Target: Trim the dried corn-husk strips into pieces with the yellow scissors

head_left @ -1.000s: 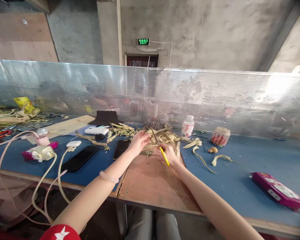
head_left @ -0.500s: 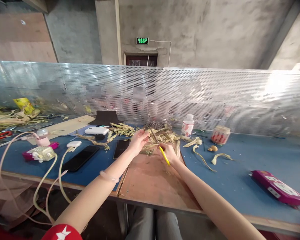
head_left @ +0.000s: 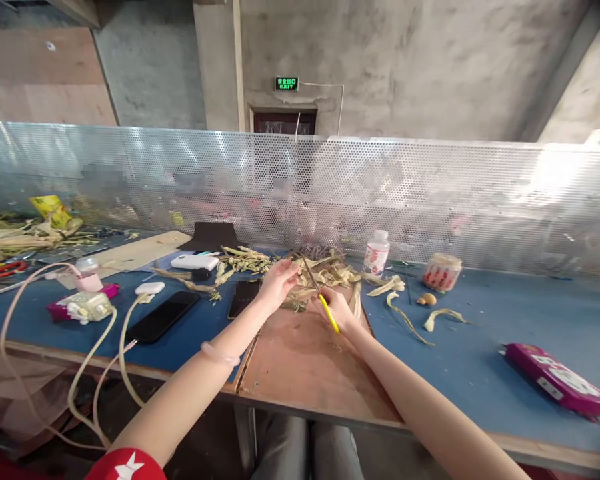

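My right hand [head_left: 337,310] is closed around yellow-handled scissors [head_left: 329,313], whose dark blades point up and away to the left. My left hand [head_left: 279,281] is closed in a pinch, its fingertips close to the blade tips. A pale strip of dried husk seems to lie in that pinch, though it blends with the pile behind. Pale, curled dried husks [head_left: 337,272] are heaped just beyond both hands. Under them lies a brown wooden board [head_left: 305,367] on the blue tabletop.
A white bottle [head_left: 377,253] and a clear jar [head_left: 443,273] stand right of the pile. At far right lies a purple packet [head_left: 560,380]. Left are a black phone [head_left: 164,317], cables and a white power bank [head_left: 195,261]. A perforated metal screen [head_left: 430,193] closes the back.
Both hands stay nearly in place, the scissors still beside the left fingertips. The whole view has shifted very slightly.
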{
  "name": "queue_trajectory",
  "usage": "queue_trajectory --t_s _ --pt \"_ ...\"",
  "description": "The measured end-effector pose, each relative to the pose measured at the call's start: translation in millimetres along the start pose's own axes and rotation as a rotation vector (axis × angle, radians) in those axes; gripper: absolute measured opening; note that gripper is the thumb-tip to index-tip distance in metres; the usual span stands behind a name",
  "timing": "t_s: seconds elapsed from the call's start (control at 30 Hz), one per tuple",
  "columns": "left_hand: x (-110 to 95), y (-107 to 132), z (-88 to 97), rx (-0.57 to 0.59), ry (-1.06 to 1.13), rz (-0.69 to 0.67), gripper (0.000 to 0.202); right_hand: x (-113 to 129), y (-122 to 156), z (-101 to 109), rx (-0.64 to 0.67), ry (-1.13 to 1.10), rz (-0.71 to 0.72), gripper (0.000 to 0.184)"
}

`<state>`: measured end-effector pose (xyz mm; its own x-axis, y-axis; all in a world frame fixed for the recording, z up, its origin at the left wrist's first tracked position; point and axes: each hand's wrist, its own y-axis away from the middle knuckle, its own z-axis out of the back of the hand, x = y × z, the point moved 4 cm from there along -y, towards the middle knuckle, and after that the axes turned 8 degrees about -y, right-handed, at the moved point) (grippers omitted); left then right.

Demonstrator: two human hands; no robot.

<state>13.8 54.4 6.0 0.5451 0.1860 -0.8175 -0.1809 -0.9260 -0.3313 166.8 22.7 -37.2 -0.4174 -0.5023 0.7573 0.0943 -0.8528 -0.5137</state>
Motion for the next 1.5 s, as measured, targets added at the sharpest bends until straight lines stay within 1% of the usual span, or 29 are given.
queue_trajectory --t_s 0.1,0.27,0.43,0.63,0.77,1.07,1.27,1.5 --pt "-1 -1 0.9 -0.009 0.012 0.0 0.022 2 2 0 0.008 -0.038 -0.012 0.013" --pt "-5 -2 2.8 -0.027 0.028 -0.004 0.023 0 2 3 0.031 -0.098 -0.037 0.015" --pt "-7 -1 0.4 -0.009 0.022 -0.008 0.022 0 1 1 0.089 -0.126 -0.042 0.016" --pt "-6 1 -1.3 0.024 0.007 -0.015 0.018 11 3 -2 0.141 -0.129 -0.044 0.016" --pt "-6 2 -2.6 0.037 -0.007 -0.024 0.018 15 4 -1 0.148 -0.124 -0.038 0.015" --pt "-5 4 -6.6 0.075 -0.02 -0.024 0.021 11 4 -1 0.157 -0.128 -0.043 0.012" --pt "-3 6 -8.3 0.076 -0.021 -0.002 0.023 11 4 -1 0.155 -0.147 -0.035 0.014" --pt "-1 4 -6.2 0.066 -0.021 0.0 0.021 11 4 -1 0.157 -0.171 -0.048 0.016"
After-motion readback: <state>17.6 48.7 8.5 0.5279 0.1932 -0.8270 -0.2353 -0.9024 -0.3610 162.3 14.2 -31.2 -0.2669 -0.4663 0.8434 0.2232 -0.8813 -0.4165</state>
